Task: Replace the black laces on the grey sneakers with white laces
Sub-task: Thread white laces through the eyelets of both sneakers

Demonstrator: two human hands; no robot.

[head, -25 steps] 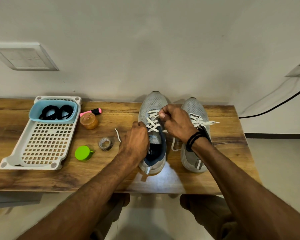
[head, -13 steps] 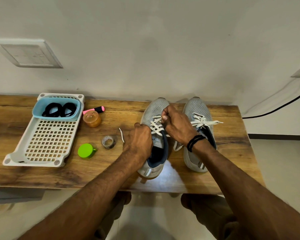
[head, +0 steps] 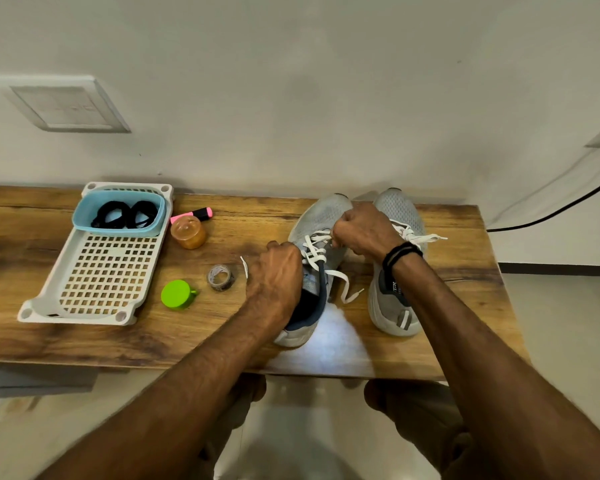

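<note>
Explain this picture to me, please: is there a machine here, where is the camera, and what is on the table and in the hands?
There is no machine here: a person works with two bare hands. The only camera is worn on the head and looks forward and down, so both forearms reach in from the bottom of the picture. On the wooden table stand a left sneaker and a right sneaker, both grey. The left hand and the right hand each grip the white lace that runs through the left sneaker. The right sneaker is already laced in white. Further left lie a white tray with a blue tub holding the coiled black laces, a pink highlighter, an orange jar, a green cap and a roll of tape.
</note>
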